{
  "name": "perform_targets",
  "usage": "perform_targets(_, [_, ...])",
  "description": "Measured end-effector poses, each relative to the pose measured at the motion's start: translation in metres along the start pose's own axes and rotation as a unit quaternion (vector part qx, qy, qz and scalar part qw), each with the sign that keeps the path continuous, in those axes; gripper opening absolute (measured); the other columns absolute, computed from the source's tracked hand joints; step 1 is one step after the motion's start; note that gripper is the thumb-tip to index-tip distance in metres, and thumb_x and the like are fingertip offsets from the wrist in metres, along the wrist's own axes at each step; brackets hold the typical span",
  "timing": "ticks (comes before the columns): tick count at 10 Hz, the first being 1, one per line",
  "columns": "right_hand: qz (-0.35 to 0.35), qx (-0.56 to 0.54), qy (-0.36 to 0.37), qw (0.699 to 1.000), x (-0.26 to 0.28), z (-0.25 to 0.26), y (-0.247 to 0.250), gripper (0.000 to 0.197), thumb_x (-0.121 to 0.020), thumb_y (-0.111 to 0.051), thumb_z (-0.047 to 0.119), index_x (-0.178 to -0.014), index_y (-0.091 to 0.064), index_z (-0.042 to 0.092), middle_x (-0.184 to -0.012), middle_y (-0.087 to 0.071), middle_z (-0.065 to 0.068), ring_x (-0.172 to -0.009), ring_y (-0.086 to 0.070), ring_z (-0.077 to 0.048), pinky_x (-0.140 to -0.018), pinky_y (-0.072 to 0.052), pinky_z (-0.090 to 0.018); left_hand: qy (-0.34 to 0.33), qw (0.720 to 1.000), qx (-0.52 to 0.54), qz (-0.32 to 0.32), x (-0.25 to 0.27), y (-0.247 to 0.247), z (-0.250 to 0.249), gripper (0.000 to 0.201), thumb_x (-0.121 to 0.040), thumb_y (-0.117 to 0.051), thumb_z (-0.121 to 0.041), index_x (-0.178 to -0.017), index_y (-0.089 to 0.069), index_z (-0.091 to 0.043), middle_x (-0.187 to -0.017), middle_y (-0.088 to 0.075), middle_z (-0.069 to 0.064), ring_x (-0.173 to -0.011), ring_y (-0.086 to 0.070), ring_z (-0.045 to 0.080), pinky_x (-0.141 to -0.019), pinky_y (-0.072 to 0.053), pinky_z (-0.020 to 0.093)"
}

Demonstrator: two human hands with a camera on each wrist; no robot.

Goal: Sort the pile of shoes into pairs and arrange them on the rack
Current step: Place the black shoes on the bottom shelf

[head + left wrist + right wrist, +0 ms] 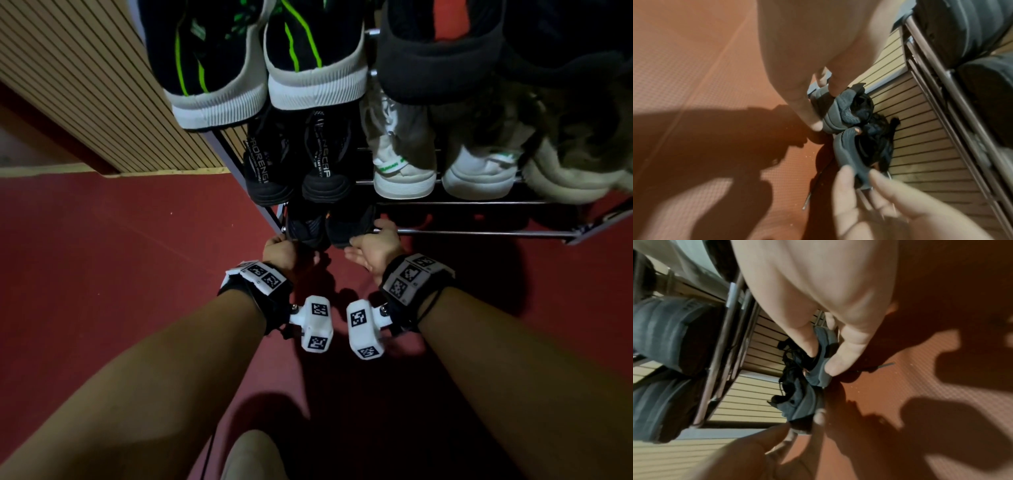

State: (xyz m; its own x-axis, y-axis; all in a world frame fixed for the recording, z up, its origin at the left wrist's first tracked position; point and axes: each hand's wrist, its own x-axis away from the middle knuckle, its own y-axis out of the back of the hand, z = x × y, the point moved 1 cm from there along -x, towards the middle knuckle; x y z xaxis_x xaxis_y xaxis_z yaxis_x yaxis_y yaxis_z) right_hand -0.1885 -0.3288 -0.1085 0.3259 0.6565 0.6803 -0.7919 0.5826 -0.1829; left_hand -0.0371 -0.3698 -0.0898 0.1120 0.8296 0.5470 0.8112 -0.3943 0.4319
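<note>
Two dark grey shoes stand side by side at the left end of the rack's bottom shelf. My left hand pinches the heel of the left shoe; in the left wrist view my left hand has its thumb along the sole and a finger on the collar of that shoe. My right hand holds the right shoe. Seen from the right wrist, my right hand has one finger inside the collar and its thumb on the heel of this shoe.
Higher shelves hold a black pair with green stripes, a black lettered pair, white shoes and dark slippers. A slatted wooden wall stands left of the rack. Red floor lies in front.
</note>
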Motion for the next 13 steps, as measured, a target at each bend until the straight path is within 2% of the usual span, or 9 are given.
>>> perform_targets(1, [-0.010, -0.006, -0.006, 1.000, 0.001, -0.004, 0.003, 0.058, -0.091, -0.047, -0.013, -0.140, -0.026, 0.011, -0.122, -0.055, -0.031, -0.067, -0.058, -0.024, -0.063, -0.052, -0.032, 0.075, 0.969, 0.232, -0.038, -0.032, -0.003, 0.021, 0.025, -0.096, -0.047, -0.006, -0.089, -0.056, -0.029, -0.085, -0.067, -0.003, -0.065, -0.067, 0.007, -0.096, -0.053, 0.045])
perform_targets(2, [-0.006, -0.010, -0.010, 1.000, 0.000, -0.006, 0.005, 0.059, -0.091, -0.047, -0.013, -0.142, -0.027, 0.009, -0.108, -0.054, -0.025, -0.080, -0.061, -0.030, -0.074, -0.054, -0.036, 0.064, 0.975, 0.211, -0.025, -0.031, -0.005, 0.019, 0.018, -0.094, -0.052, -0.007, -0.098, -0.054, -0.024, -0.107, -0.060, 0.006, -0.079, -0.062, 0.014, -0.087, -0.057, 0.035])
perform_targets(4, [0.024, 0.000, -0.009, 1.000, 0.006, -0.005, 0.007, 0.071, -0.091, -0.045, -0.015, -0.152, -0.017, 0.008, -0.137, -0.047, -0.027, -0.113, -0.057, -0.037, -0.095, -0.047, -0.037, 0.064, 0.986, 0.150, -0.041, -0.003, -0.007, 0.005, 0.039, -0.102, -0.045, -0.019, -0.140, -0.050, -0.011, -0.143, -0.050, 0.003, -0.134, -0.042, 0.023, -0.100, -0.027, 0.016])
perform_targets(5, [0.040, 0.010, -0.010, 0.999, 0.014, -0.004, 0.012, 0.072, -0.092, -0.047, -0.012, -0.153, -0.015, 0.008, -0.139, -0.047, -0.027, -0.121, -0.054, -0.038, -0.099, -0.045, -0.038, 0.060, 0.977, 0.206, 0.000, 0.007, -0.010, -0.001, 0.049, -0.091, -0.057, -0.004, -0.138, -0.047, 0.000, -0.139, -0.053, 0.020, -0.125, -0.053, 0.037, -0.092, -0.047, 0.035])
perform_targets(6, [0.043, 0.035, -0.006, 0.998, 0.030, 0.002, 0.019, 0.065, -0.095, -0.050, -0.002, -0.152, -0.022, 0.013, -0.137, -0.050, -0.020, -0.121, -0.055, -0.038, -0.099, -0.046, -0.044, 0.097, 0.967, 0.235, -0.011, 0.024, -0.013, -0.008, 0.054, -0.075, -0.076, -0.008, -0.124, -0.055, -0.003, -0.091, -0.071, 0.015, -0.085, -0.063, 0.033, -0.083, -0.051, 0.050])
perform_targets(8, [0.030, 0.093, -0.008, 0.995, 0.081, 0.016, 0.038, 0.051, -0.096, -0.053, 0.010, -0.144, -0.036, 0.016, -0.131, -0.056, -0.012, -0.117, -0.057, -0.038, -0.092, -0.048, -0.046, 0.079, 0.975, 0.205, -0.023, 0.084, -0.012, -0.025, 0.025, -0.086, -0.065, -0.008, -0.110, -0.059, -0.006, -0.075, -0.059, 0.002, -0.055, -0.059, 0.016, -0.063, -0.048, 0.036])
perform_targets(9, [0.026, 0.126, -0.007, 0.992, 0.120, 0.023, 0.055, 0.050, -0.096, -0.055, 0.012, -0.142, -0.037, 0.016, -0.131, -0.056, -0.009, -0.115, -0.058, -0.037, -0.093, -0.049, -0.046, 0.051, 0.983, 0.173, -0.023, 0.124, -0.012, -0.040, 0.011, -0.087, -0.063, -0.005, -0.088, -0.056, -0.013, -0.062, -0.054, 0.000, -0.043, -0.053, 0.012, -0.053, -0.041, 0.026])
perform_targets(11, [-0.006, 0.179, 0.021, 0.984, 0.204, 0.039, 0.087, 0.046, -0.093, -0.058, 0.014, -0.136, -0.042, 0.018, -0.130, -0.055, -0.010, -0.096, -0.061, -0.029, -0.083, -0.052, -0.041, -0.037, 0.993, 0.107, 0.016, 0.199, -0.027, -0.067, 0.015, -0.086, -0.064, -0.006, -0.092, -0.055, -0.016, -0.066, -0.045, -0.002, -0.050, -0.043, 0.006, -0.046, -0.035, 0.022])
perform_targets(13, [-0.090, 0.194, 0.049, 0.976, 0.304, 0.045, 0.137, 0.035, -0.088, -0.063, 0.016, -0.118, -0.048, 0.024, -0.098, -0.057, -0.006, -0.069, -0.057, -0.020, -0.057, -0.049, -0.029, -0.060, 0.993, 0.074, 0.070, 0.276, -0.055, -0.081, 0.013, -0.084, -0.069, -0.011, -0.092, -0.060, -0.017, -0.069, -0.052, -0.004, -0.058, -0.043, 0.010, -0.053, -0.031, 0.025])
